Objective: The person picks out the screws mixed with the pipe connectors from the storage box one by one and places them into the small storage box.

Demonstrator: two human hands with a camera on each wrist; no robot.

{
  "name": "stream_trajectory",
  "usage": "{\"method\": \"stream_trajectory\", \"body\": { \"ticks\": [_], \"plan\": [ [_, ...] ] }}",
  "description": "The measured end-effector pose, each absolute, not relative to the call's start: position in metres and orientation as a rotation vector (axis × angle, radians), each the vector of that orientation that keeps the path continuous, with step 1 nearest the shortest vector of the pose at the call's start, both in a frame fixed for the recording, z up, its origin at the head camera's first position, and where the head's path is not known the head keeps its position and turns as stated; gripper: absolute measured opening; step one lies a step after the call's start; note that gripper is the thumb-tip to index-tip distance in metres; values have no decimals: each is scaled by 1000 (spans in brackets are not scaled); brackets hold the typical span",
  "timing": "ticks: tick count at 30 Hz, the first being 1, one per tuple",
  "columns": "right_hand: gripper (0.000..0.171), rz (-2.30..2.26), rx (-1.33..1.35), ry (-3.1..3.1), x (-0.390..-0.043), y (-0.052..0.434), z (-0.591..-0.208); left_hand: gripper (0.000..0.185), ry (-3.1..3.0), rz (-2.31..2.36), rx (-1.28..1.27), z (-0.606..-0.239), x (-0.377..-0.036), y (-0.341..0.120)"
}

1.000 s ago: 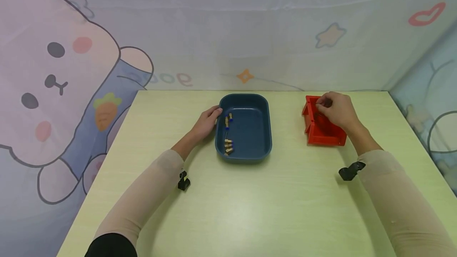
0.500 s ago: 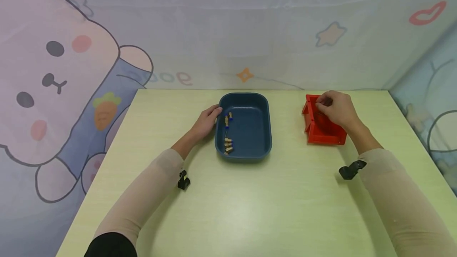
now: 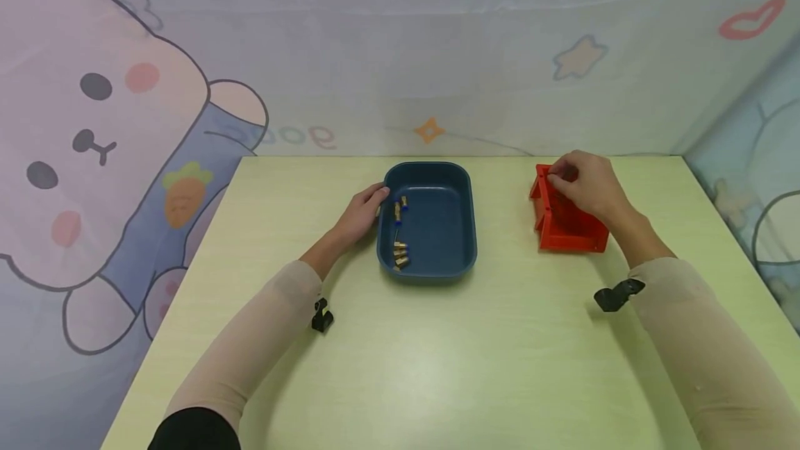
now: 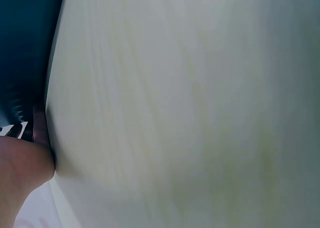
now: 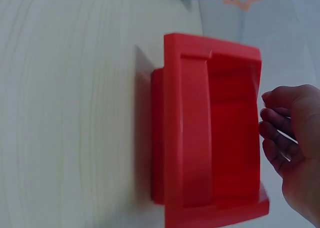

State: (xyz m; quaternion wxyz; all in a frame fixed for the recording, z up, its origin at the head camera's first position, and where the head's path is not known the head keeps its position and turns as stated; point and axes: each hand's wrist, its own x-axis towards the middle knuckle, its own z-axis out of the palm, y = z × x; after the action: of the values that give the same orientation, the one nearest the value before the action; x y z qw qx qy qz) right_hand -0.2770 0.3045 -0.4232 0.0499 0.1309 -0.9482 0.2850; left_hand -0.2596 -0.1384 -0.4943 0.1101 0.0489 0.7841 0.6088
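A dark blue tray (image 3: 442, 228) stands on the table with several small brass fittings (image 3: 401, 254) with blue ends along its left side. My left hand (image 3: 360, 214) holds the tray's left wall, its thumb at the rim; in the left wrist view its fingers (image 4: 40, 125) lie against the outer wall. To the right is a red bin (image 3: 571, 242), and my right hand (image 3: 590, 182) is over its far part. In the right wrist view the thumb and curled fingers are near the bin's rim, and I cannot tell whether anything small is between them.
The pale wooden table (image 3: 425, 367) ends at the back against a printed cloth (image 3: 375, 54) with a cartoon bear. Another cloth hangs at the right. A small black device (image 3: 321, 316) is on the left wrist and another black device (image 3: 619, 295) on the right.
My right hand has risen slightly toward the bin's back, and its fingertips have shifted a little left. The left hand and the tray have stayed in place.
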Motion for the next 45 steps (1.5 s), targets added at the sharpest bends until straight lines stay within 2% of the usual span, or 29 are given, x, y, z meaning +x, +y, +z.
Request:
{"method": "stream_trajectory", "body": {
  "ticks": [13,45],
  "plan": [
    [11,1014,567,-2743,-273,263,-411,62,2331,1795,168,-496,-263,-131],
    [9,1156,789,-2728,-273,196,-417,60,2358,1782,195,-500,-268,-122]
  ]
}}
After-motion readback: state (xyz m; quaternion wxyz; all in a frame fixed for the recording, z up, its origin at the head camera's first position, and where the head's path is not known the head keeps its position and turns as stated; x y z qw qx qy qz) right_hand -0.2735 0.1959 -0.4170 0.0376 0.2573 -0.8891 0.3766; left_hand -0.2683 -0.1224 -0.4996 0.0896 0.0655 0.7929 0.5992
